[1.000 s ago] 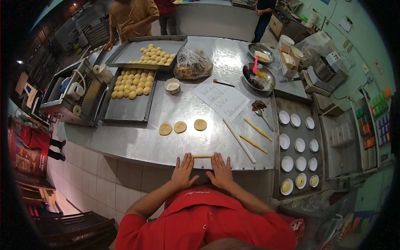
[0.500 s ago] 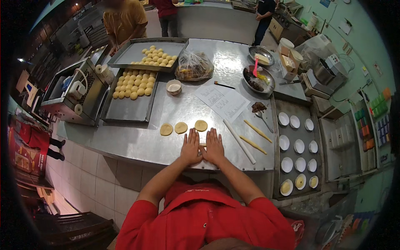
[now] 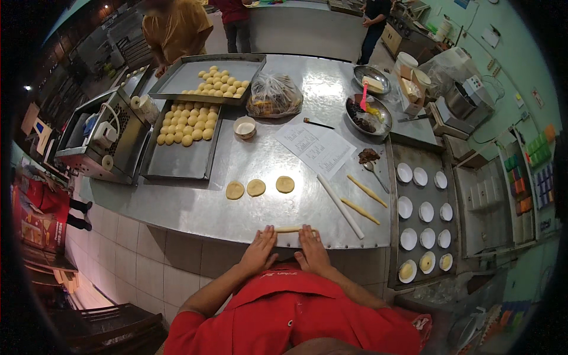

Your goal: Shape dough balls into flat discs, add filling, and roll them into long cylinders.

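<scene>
A thin rope of pale dough [image 3: 288,229] lies at the near edge of the metal table [image 3: 195,204]. My left hand [image 3: 260,248] rests its outstretched fingers over the rope's left end, and my right hand [image 3: 313,248] does the same at the right end. Between the hands the middle of the rope shows. Beyond them sit three flat dough discs: a left one [image 3: 235,190], a middle one [image 3: 256,187] and a right one [image 3: 284,184]. To the right lie a white rod [image 3: 340,206] and two dough strips, one farther [image 3: 367,190] and one nearer [image 3: 360,211].
Dough balls fill parts of two trays, an upper [image 3: 168,89] and a lower [image 3: 168,160]. A filled plastic bag [image 3: 274,94], small bowl [image 3: 244,127], paper sheet [image 3: 313,142], spoon [image 3: 378,177] and mixing bowl [image 3: 384,127] stand around. Paper cups sit in the right tray [image 3: 395,248]. A person [image 3: 174,35] stands opposite.
Both hands have drawn back toward me and moved apart. The dough between them now shows as a longer, thin rope close to the table edge.
</scene>
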The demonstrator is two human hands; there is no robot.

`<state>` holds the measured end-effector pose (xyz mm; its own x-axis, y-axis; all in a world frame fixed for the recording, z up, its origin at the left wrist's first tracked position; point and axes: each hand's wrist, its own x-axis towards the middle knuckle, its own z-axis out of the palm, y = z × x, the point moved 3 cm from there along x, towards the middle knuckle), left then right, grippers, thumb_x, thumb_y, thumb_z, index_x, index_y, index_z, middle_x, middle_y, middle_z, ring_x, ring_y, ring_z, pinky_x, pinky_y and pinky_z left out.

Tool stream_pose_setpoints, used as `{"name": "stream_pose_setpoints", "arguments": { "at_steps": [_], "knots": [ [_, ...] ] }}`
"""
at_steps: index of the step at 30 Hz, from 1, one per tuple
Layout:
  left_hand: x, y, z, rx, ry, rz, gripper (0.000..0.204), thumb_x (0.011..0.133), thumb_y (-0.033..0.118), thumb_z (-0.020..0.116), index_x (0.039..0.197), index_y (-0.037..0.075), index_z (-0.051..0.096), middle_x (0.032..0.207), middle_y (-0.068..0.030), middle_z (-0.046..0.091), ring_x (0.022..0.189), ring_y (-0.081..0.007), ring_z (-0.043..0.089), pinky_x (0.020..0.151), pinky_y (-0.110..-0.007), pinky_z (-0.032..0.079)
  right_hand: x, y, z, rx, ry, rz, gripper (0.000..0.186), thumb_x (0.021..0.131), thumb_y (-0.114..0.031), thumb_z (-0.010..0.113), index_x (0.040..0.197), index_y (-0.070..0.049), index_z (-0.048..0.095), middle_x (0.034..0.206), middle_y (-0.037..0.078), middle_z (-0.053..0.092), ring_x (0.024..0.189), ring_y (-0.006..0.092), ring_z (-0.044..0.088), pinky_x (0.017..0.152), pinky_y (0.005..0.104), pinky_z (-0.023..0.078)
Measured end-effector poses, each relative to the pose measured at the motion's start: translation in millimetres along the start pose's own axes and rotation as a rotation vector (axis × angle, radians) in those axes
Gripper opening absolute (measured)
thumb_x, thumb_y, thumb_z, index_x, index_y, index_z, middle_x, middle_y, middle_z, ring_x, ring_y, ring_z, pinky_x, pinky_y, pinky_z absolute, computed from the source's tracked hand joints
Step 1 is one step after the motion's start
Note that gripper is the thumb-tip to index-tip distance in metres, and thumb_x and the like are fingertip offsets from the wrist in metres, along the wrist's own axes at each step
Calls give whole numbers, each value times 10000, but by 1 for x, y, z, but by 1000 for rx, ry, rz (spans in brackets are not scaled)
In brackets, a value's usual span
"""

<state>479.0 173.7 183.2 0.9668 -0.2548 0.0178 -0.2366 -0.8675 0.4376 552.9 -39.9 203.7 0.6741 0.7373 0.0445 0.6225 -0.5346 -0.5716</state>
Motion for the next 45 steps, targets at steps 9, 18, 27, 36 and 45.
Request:
{"name": "stream_pose_setpoints", "arguments": {
  "at_steps": [9,18,27,36,45],
  "knots": [
    [95,-23,0,235,86,-124,943,879,405,599,1507,-166,187,1591,-391,137,1509,-511,120,1218,-588,138,98,16,7,-180,45,51,859,974,-503,485,1494,151,287,1591,349,221,1523,442,160,1229,553,126],
    [57,-13,-15,155,57,-80,979,916,536,582,1513,-150,220,1598,-372,152,1522,-478,113,1218,-583,140,62,25,-1,-299,40,81,916,954,-553,518,1506,136,273,1594,339,222,1526,428,155,1232,542,125],
    [56,-26,-16,136,29,-143,978,914,524,595,1506,-160,225,1603,-364,155,1524,-477,101,1212,-602,127,54,30,-8,-363,38,97,906,965,-575,480,1515,116,281,1603,313,235,1532,402,155,1230,558,104],
    [61,-42,-21,181,112,-265,1007,931,574,519,1519,-165,172,1623,-349,98,1543,-440,30,1199,-641,7,72,58,-17,-384,91,168,896,969,-581,461,1521,102,284,1616,289,226,1541,378,142,1217,605,64],
    [-28,-12,-18,31,6,-160,878,932,403,618,1541,-90,223,1628,-300,176,1536,-425,137,1190,-664,82,-25,26,-10,-50,61,169,810,1000,-467,454,1537,100,239,1627,292,193,1535,419,137,1200,640,51]
  ]
}}
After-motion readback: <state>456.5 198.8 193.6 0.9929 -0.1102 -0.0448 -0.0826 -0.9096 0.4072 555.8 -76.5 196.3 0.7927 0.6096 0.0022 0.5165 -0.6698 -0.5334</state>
